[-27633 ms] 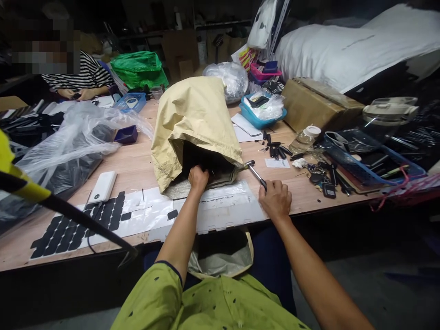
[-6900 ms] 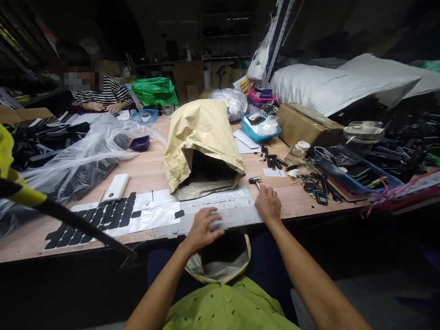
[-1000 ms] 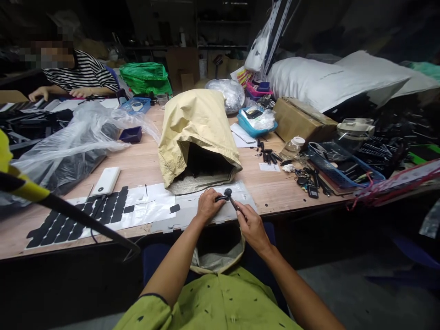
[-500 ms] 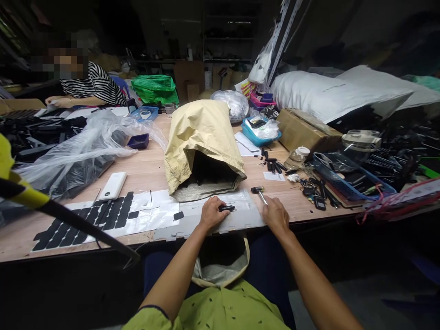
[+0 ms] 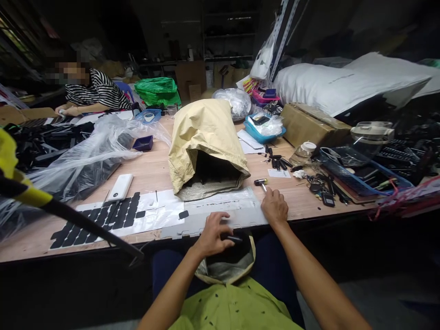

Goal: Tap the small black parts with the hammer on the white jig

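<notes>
My left hand (image 5: 216, 234) is at the table's front edge with its fingers spread. A small black elongated piece (image 5: 235, 239) is just by its fingertips, over the mouth of an open beige bag (image 5: 252, 256) on my lap; the fingers look loosened from it. My right hand (image 5: 275, 207) is closed round the handle of a small hammer (image 5: 261, 182), whose head rests near the table surface. Between the hands lies a grey flat board (image 5: 247, 215). Behind it a large beige sack (image 5: 206, 123) lies with its dark mouth towards me.
Left are a sheet of black pads (image 5: 103, 220), a white power bank (image 5: 121, 187) and a plastic-covered pile (image 5: 82, 160). Right are black pieces (image 5: 277, 161), a jar (image 5: 302, 153), a blue basket (image 5: 364, 172) and a carton (image 5: 309, 126). A black-yellow bar (image 5: 68, 215) crosses front left. A co-worker (image 5: 99, 91) sits far left.
My left hand has moved from the board down towards me, over the lap bag, with the black piece, and its fingers have spread. My right hand keeps the hammer in about the same place.
</notes>
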The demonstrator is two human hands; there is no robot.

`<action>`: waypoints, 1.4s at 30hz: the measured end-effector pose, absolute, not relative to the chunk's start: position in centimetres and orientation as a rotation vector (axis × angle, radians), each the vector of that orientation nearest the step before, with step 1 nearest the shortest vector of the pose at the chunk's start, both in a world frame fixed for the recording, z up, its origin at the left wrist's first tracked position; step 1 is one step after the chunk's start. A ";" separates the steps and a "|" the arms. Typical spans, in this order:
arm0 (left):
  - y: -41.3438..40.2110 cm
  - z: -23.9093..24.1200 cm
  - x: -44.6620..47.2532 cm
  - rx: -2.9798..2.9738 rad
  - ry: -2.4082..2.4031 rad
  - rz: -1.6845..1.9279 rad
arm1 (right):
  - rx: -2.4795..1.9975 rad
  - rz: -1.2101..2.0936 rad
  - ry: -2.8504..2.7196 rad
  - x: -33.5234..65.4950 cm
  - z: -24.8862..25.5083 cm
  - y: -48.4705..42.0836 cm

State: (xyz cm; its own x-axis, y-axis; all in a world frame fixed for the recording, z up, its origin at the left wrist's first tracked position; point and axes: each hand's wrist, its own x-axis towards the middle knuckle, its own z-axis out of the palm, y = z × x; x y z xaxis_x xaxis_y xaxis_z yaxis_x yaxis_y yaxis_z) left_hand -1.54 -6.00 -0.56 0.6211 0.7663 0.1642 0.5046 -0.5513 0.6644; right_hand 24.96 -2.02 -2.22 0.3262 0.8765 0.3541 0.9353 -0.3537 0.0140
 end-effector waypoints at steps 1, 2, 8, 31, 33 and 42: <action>-7.2 -0.9 -2.0 2.311 1.000 0.595 | -2.394 -0.458 -1.655 25.0 -2.3 -2.0; -8.3 -1.3 -2.4 2.349 1.017 0.595 | -2.392 -0.465 -1.652 25.0 -2.3 -2.0; -7.0 -1.2 -3.0 2.456 1.192 0.760 | -2.365 -0.472 -1.646 24.9 -2.7 -2.0; 8.8 4.2 -5.4 2.593 1.623 0.058 | -2.357 -0.455 -1.611 23.3 -2.9 -1.7; 8.4 4.0 -5.5 2.564 1.625 0.088 | -2.358 -0.441 -1.610 23.2 -2.8 -1.7; 7.1 3.2 -5.9 2.229 1.857 0.466 | -2.370 -0.345 -1.607 22.7 -2.1 -1.6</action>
